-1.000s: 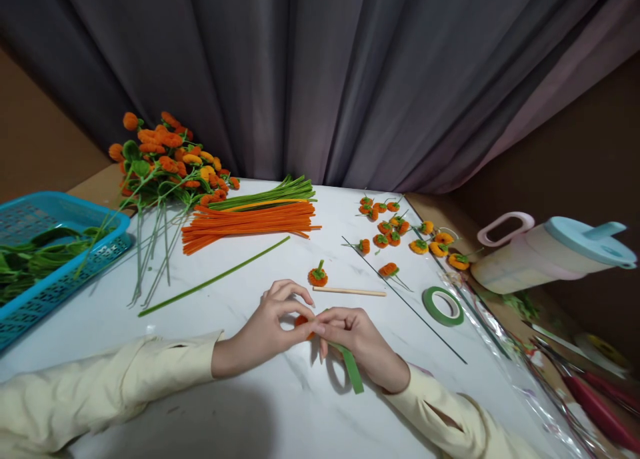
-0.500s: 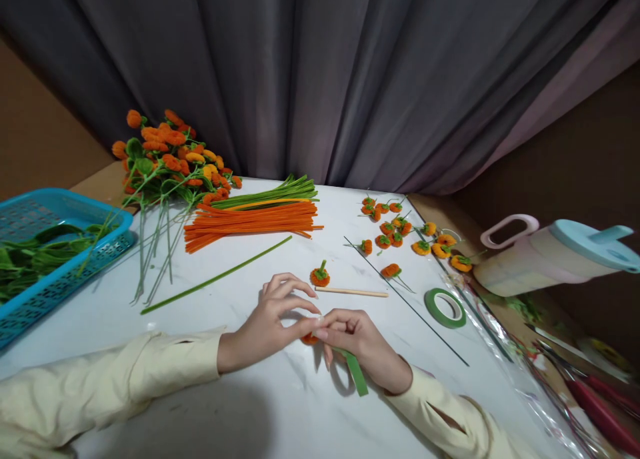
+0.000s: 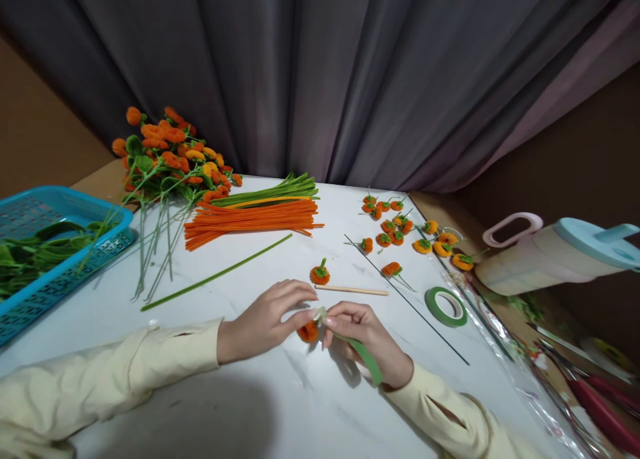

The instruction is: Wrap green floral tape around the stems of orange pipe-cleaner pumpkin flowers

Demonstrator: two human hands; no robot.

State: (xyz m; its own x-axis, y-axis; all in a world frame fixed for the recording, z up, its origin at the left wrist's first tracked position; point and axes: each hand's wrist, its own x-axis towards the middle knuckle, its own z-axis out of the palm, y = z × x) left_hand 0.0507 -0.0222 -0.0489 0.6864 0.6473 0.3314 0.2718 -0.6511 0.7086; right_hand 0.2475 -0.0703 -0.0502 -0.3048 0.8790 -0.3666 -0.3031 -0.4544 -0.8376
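Note:
Both hands meet low over the white table (image 3: 300,412), near its front. My left hand (image 3: 265,319) pinches a small orange pipe-cleaner pumpkin (image 3: 309,331) between thumb and fingertips. My right hand (image 3: 367,339) is closed round a roll of green floral tape (image 3: 367,360), with its fingertips at the top of the pumpkin where a pale bit of tape shows. Just beyond the hands lie another orange pumpkin with a green stem (image 3: 319,274) and a thin wooden stick (image 3: 357,290).
Orange pipe cleaners (image 3: 253,220) and green ones (image 3: 270,193) lie at the back, beside a bunch of finished pumpkin stems (image 3: 165,155). A blue basket of leaves (image 3: 45,245) stands left. Loose pumpkins (image 3: 400,232), a second tape roll (image 3: 447,306), a dark wire (image 3: 405,297) and a jug (image 3: 555,255) are right.
The pumpkin has come into fuller view between my fingertips. My right hand has turned, swinging the tape roll out to the right, and a pale strip of tape now shows at the pumpkin's top.

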